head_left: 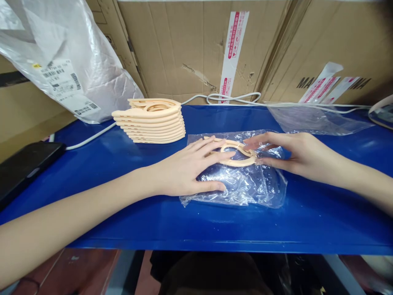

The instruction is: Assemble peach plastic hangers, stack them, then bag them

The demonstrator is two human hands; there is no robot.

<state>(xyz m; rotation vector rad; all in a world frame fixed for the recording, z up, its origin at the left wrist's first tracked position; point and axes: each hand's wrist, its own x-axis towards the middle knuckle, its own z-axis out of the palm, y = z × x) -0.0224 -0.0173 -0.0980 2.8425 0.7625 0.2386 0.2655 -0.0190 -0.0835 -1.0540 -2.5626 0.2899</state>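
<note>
A clear plastic bag [242, 190] lies flat on the blue table, with a peach-coloured folded plastic hanger [239, 162] on or inside it; I cannot tell which. My left hand [187, 168] rests flat with its fingers spread over the bag's left side, fingertips touching the hanger. At the hanger's right end, the thumb and fingers of my right hand [285, 151] pinch its tip, partly hiding it. To the left, behind my left hand, stands a neat stack of similar peach hangers [153, 123].
A black phone-like device [30, 168] lies at the left. Behind it leans a large white plastic parcel bag [70, 61] with labels. Cardboard boxes [184, 45] line the back. A white cable [196, 97] and another clear bag [316, 119] lie along the rear edge.
</note>
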